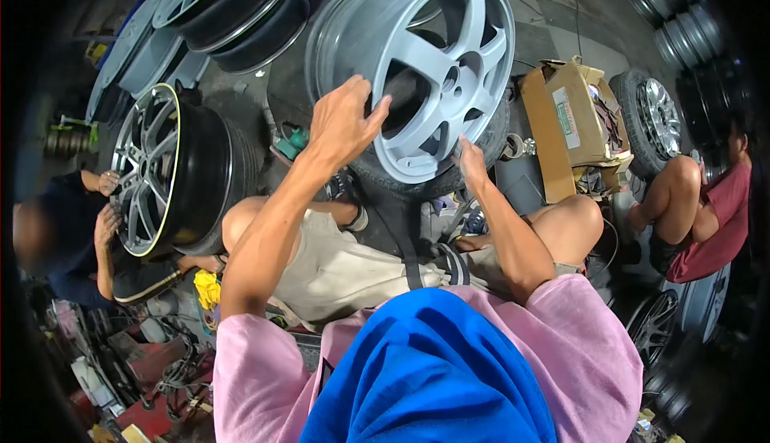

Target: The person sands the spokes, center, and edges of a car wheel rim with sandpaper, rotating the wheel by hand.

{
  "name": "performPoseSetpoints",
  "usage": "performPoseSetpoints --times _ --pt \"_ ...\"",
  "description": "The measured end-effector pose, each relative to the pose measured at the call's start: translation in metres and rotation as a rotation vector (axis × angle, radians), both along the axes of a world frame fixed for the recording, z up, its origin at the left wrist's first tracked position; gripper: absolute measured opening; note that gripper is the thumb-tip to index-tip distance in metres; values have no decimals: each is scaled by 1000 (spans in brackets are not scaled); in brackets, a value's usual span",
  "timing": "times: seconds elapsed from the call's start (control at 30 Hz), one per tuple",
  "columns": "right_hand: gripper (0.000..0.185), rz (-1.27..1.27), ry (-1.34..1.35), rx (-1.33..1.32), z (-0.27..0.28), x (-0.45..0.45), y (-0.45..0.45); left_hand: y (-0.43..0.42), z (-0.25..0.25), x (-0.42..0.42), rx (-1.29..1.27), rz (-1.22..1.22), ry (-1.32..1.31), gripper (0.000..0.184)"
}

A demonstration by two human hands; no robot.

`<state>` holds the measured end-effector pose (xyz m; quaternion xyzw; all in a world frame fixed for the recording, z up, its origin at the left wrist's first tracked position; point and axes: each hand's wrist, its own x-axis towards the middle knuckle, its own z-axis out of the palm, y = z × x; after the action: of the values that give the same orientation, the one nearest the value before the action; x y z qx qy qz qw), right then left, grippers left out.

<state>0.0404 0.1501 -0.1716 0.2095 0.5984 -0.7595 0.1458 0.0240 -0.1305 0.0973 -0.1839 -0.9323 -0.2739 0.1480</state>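
Observation:
A grey alloy wheel rim with broad spokes stands tilted in front of me, its face towards me. It rests on a tyre lying beneath it. My left hand is closed on the rim's left edge, its thumb on the face side. At the lower right edge, my right hand grips the lip with its fingertips by the end of a spoke. The undersides of the fingers of both hands are hidden, so anything small under them cannot be seen.
An open cardboard box stands right of the wheel. Left, a person's hands touch another spoked wheel. Stacked rims fill the upper left. At right, a person in a red shirt sits near a chrome wheel.

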Motion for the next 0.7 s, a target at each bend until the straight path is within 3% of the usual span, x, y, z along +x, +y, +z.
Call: performPoseSetpoints --times 0.1,0.2,0.23,0.33,0.4,0.47,0.53,0.57,0.63,0.67,0.7 --pt "62 -76 -51 116 15 -3 -16 4 7 -17 22 -26 102 32" --pt "45 -82 -153 -135 44 26 -53 18 31 -71 -8 -69 275 29" --pt "40 -65 -79 -333 56 33 -67 29 40 -97 -40 -47 313 24" --pt "39 -25 -106 -500 105 29 -83 61 45 -139 28 -5 319 24" --pt "39 19 -33 -497 103 21 -85 73 40 -143 124 -2 272 29" --pt "37 112 -63 -394 102 18 -63 72 37 -139 14 -146 322 31" --pt "35 378 166 333 94 15 -23 68 30 -138 -26 -119 287 30" --pt "34 386 215 513 112 9 -5 64 35 -134 -46 -91 286 31" --pt "32 323 564 925 146 -11 18 59 34 -134 -53 -83 308 34" --pt "32 236 865 1152 149 -22 25 60 33 -133 -56 -90 304 34" --pt "32 226 860 1153 149 -34 29 62 34 -133 -41 -101 333 35"
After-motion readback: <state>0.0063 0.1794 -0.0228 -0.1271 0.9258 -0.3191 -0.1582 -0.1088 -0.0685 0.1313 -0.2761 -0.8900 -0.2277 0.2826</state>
